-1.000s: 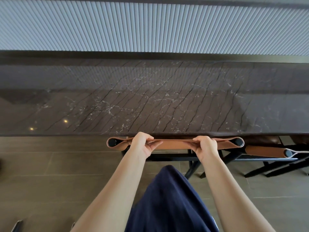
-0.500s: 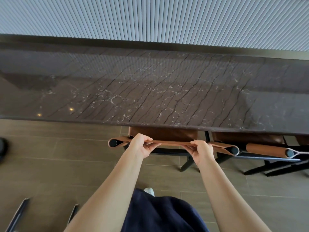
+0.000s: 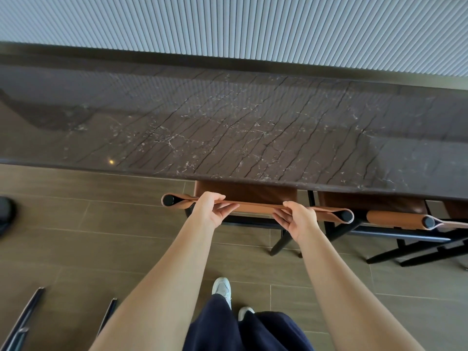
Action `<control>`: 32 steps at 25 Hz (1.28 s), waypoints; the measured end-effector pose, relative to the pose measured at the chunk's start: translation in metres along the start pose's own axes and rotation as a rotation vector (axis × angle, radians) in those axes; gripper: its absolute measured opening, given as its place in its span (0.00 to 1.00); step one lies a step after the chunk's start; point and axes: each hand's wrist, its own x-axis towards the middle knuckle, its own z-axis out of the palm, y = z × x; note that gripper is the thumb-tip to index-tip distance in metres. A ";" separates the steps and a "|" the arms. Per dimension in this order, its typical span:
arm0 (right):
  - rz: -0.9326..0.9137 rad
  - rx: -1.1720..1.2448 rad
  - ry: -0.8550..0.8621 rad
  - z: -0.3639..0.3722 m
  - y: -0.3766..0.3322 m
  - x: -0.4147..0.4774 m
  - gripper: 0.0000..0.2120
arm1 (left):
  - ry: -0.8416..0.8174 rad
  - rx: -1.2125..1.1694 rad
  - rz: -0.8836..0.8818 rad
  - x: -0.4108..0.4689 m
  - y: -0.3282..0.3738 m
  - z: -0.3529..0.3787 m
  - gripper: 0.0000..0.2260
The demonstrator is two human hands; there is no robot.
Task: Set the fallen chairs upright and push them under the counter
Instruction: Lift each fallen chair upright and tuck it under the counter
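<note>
A chair with a tan leather back (image 3: 255,206) and black frame stands upright at the dark marble counter (image 3: 228,127), its brown seat partly tucked under the counter's front edge. My left hand (image 3: 211,211) grips the top of the leather back near its left end. My right hand (image 3: 297,220) grips the same back near its right end. A second upright chair (image 3: 395,219) of the same kind stands just to the right, its seat also under the counter.
Two thin black chair legs (image 3: 25,320) poke in at the lower left over the wood-look tile floor. A dark round object (image 3: 5,211) sits at the far left edge. A ribbed white wall (image 3: 228,24) backs the counter. My feet are below the chair.
I have stepped back and the view has pulled away from the counter. The chair's seat, hidden before, now shows below the counter edge. Both hands keep their hold on the back.
</note>
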 end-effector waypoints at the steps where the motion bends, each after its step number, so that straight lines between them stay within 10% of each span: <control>1: 0.001 -0.011 -0.012 -0.002 0.000 -0.001 0.12 | -0.012 -0.027 0.021 -0.003 -0.003 -0.001 0.10; 14: -0.169 -0.510 -0.353 -0.045 0.018 -0.076 0.13 | -0.145 -0.267 0.325 -0.103 -0.062 -0.062 0.15; 32: -0.227 -0.898 -0.919 -0.012 0.210 -0.242 0.10 | 0.290 -0.335 0.787 -0.297 -0.189 -0.312 0.12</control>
